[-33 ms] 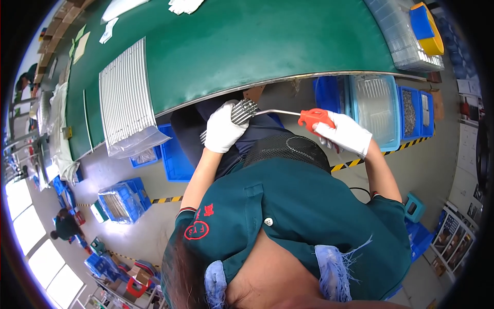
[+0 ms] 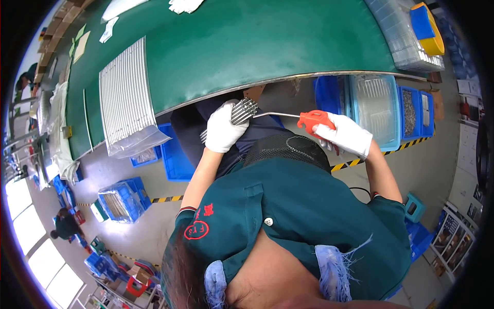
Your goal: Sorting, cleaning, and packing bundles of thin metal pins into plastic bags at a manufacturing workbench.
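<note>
Left grip (image 2: 225, 129) clasps metal rods (image 2: 244, 110), ends apparently bared toward the blow gun (image 2: 313, 119) grasped by right grip (image 2: 347, 135) at 3 o'clock.

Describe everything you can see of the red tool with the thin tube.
The red, gun-shaped, plastic-looking tool has a thin, slightly bent, metallic-looking tube pointing left toward a bundle of silvery metal rods; whether it touches them is unclear. The white-gloved right hand grips the tool, covering its rear part.
</note>
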Motion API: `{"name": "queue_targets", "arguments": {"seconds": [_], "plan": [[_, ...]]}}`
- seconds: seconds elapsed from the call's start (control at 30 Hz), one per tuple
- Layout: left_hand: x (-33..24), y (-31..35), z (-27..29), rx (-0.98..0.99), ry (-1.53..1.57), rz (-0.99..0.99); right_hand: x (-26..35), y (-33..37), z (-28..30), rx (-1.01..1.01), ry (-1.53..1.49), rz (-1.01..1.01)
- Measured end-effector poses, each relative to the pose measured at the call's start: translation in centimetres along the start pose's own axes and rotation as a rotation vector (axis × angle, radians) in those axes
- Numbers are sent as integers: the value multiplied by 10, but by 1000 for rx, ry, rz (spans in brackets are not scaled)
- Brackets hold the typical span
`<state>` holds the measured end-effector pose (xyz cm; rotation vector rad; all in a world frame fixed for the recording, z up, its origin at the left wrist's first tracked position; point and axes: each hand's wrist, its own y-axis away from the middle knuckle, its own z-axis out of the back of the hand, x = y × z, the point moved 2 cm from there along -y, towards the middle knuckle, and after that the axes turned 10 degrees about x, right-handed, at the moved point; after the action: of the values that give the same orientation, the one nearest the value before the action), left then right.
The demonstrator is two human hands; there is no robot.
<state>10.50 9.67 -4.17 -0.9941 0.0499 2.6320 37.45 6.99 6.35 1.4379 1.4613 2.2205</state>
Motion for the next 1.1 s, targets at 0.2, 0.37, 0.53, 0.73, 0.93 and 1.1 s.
{"name": "queue_targets", "arguments": {"seconds": [0.2, 0.37, 0.53, 0.73, 0.93, 1.1], "plan": [[2, 3, -2, -44, 0, -6, 3, 2, -1, 66, -83, 12], [-3, 3, 0, -53, -45, -43, 3, -3, 1, -35, -10, -11], [-2, 2, 0, -54, -24, -40, 7, -5, 2, -67, 74, -38], [0, 3, -3, -67, -32, -47, 11, -4, 1, -97, 63, 5], [0, 5, -3, -65, -54, -41, 11, -3, 0, -46, 1, -3], [-2, 3, -3, -28, -17, 4, 14, -7, 0, -70, 91, -21]]}}
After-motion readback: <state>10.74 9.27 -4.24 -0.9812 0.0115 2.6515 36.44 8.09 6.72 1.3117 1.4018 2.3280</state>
